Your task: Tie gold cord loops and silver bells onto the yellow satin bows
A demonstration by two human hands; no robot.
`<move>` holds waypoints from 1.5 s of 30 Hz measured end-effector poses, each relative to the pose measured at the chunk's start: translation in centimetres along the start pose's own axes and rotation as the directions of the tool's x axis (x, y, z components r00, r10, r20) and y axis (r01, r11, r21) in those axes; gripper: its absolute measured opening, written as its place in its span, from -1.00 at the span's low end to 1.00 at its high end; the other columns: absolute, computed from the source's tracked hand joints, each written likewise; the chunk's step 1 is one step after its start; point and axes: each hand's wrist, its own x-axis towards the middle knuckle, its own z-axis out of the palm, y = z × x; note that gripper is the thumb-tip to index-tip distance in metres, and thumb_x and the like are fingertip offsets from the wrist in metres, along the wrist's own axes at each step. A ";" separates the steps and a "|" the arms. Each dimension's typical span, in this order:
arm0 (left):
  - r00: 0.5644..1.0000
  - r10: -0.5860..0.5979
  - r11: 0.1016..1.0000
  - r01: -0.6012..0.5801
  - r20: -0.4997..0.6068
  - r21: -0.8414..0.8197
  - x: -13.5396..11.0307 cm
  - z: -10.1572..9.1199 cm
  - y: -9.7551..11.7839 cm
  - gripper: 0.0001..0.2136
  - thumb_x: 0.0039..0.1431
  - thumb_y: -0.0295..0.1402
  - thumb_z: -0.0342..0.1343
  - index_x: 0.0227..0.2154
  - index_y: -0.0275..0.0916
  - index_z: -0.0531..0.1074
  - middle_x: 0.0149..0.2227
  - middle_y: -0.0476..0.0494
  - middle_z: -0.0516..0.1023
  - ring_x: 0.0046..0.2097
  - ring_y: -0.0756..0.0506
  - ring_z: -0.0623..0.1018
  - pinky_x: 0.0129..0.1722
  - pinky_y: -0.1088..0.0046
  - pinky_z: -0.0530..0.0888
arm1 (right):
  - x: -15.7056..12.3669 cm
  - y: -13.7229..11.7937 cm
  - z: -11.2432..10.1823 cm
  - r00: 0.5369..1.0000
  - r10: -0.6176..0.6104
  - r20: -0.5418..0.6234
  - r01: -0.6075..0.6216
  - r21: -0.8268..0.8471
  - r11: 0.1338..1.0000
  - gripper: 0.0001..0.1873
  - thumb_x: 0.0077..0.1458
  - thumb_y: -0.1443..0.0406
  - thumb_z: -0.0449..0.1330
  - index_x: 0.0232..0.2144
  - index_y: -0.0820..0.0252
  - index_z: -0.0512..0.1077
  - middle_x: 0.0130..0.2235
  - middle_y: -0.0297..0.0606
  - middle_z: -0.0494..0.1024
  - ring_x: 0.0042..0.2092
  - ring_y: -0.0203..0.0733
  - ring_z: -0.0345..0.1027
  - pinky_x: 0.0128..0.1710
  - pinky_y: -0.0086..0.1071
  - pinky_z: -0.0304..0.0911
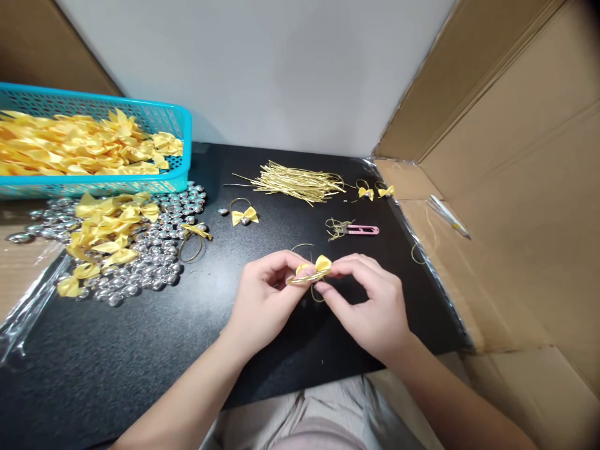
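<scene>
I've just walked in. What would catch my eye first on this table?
In the middle of the black table, the left hand and right hand pinch a small yellow bow between their fingertips. At the far left, a blue basket is heaped with ribbon bows. More bows lie on a pile of silver beads in front of it.

A small yellow satin bow (321, 264) sits pinched between the fingertips of the left hand (263, 295) and the right hand (371, 301), above the black tabletop (140, 350). A thin gold cord (304, 279) lies across under its two glossy loops, and a short curl of it hangs below.
</scene>
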 end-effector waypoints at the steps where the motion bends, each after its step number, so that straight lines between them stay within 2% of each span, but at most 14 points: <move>1: 1.000 -0.002 1.000 0.002 0.000 0.001 0.0 0.0 0.0 -0.84 0.08 -0.31 0.21 -0.52 -0.28 0.51 -0.49 -0.08 0.57 -0.48 0.02 0.42 -0.51 0.56 0.32 | 0.0 0.1 0.1 1.000 -0.013 -0.014 0.013 -0.006 1.000 -0.89 0.01 0.42 0.31 -0.42 0.19 0.43 -0.40 -0.30 0.57 -0.33 -0.20 0.43 -0.25 -0.27 0.28; 5: 1.000 -0.018 1.000 0.018 -0.004 0.004 0.0 0.0 0.0 -0.84 0.07 -0.30 0.22 -0.52 -0.29 0.52 -0.49 -0.09 0.58 -0.49 0.02 0.42 -0.52 0.55 0.32 | 0.1 0.3 0.1 0.999 -0.044 -0.007 0.044 -0.022 0.999 -0.88 0.05 0.46 0.25 -0.44 0.18 0.42 -0.41 -0.32 0.58 -0.35 -0.22 0.42 -0.25 -0.26 0.25; 10: 1.000 -0.022 1.000 0.022 -0.009 0.010 0.1 0.0 0.0 -0.84 0.07 -0.31 0.22 -0.53 -0.29 0.51 -0.49 -0.09 0.58 -0.47 0.01 0.44 -0.50 0.54 0.34 | 0.3 -0.1 -0.9 0.995 -0.063 0.071 0.060 0.037 0.997 -0.87 0.01 0.47 0.20 -0.46 0.16 0.38 -0.41 -0.31 0.54 -0.31 -0.18 0.41 -0.21 -0.22 0.24; 18: 1.000 -0.017 1.000 0.017 -0.013 0.015 0.1 0.1 -0.3 -0.84 0.07 -0.31 0.21 -0.52 -0.28 0.51 -0.50 -0.10 0.57 -0.45 -0.02 0.46 -0.49 0.51 0.33 | -0.1 -0.3 0.0 0.998 0.053 -0.032 -0.051 0.058 0.997 -0.85 0.00 0.42 0.27 -0.36 0.12 0.40 -0.34 -0.27 0.58 -0.27 -0.15 0.45 -0.21 -0.24 0.32; 24: 1.000 0.006 0.998 -0.004 -0.022 0.061 -0.1 0.0 -0.5 -0.83 0.10 -0.29 0.20 -0.51 -0.28 0.52 -0.46 -0.12 0.58 -0.39 -0.06 0.51 -0.42 0.48 0.37 | -0.1 0.0 0.6 0.992 -0.085 -0.096 0.073 -0.123 0.990 -0.91 0.06 0.38 0.30 -0.46 0.13 0.49 -0.48 -0.34 0.52 -0.40 -0.23 0.34 -0.26 -0.23 0.20; 29: 0.998 0.025 0.995 -0.020 -0.055 0.098 -0.1 0.0 -0.6 -0.82 0.11 -0.28 0.19 -0.50 -0.28 0.51 -0.45 -0.14 0.58 -0.40 -0.07 0.51 -0.43 0.47 0.38 | -0.2 0.1 0.7 0.978 -0.171 -0.119 0.136 -0.260 0.956 -0.89 0.09 0.40 0.26 -0.44 0.10 0.51 -0.48 -0.34 0.50 -0.38 -0.23 0.31 -0.18 -0.18 0.16; 35: 0.992 0.115 0.970 -0.101 -0.052 0.221 -0.1 0.0 -0.4 -0.81 0.15 -0.29 0.16 -0.50 -0.28 0.52 -0.45 -0.13 0.59 -0.44 -0.04 0.49 -0.49 0.50 0.34 | -0.1 -0.2 0.2 0.999 -0.029 -0.036 0.026 -0.085 0.996 -0.91 0.09 0.41 0.24 -0.44 0.15 0.47 -0.41 -0.30 0.52 -0.33 -0.19 0.35 -0.27 -0.25 0.18; 40: 0.974 0.215 0.927 -0.182 -0.068 0.329 -0.2 0.0 -0.4 -0.82 0.16 -0.33 0.15 -0.51 -0.26 0.52 -0.47 -0.07 0.58 -0.54 0.05 0.36 -0.55 0.54 0.27 | -0.4 -0.6 0.0 0.998 0.065 0.017 -0.065 -0.003 0.998 -0.87 0.12 0.42 0.18 -0.45 0.15 0.42 -0.39 -0.29 0.52 -0.30 -0.17 0.36 -0.23 -0.25 0.21; 42: 0.967 0.248 0.914 -0.213 -0.060 0.345 -0.3 0.0 -0.4 -0.83 0.16 -0.35 0.16 -0.51 -0.26 0.52 -0.46 -0.06 0.58 -0.55 0.06 0.35 -0.55 0.55 0.27 | -0.4 -0.4 -0.2 0.991 0.114 0.072 -0.119 0.071 0.990 -0.87 0.14 0.41 0.16 -0.45 0.15 0.39 -0.36 -0.28 0.51 -0.26 -0.18 0.36 -0.21 -0.27 0.24; 45: 0.964 0.262 0.914 -0.237 -0.034 0.330 -0.3 0.0 -0.4 -0.85 0.16 -0.37 0.16 -0.50 -0.26 0.52 -0.46 -0.06 0.58 -0.55 0.06 0.36 -0.56 0.55 0.26 | -0.1 0.3 -1.1 0.955 0.188 0.231 -0.235 0.195 0.952 -0.91 0.18 0.37 0.14 -0.40 0.16 0.38 -0.30 -0.28 0.50 -0.21 -0.19 0.38 -0.18 -0.31 0.29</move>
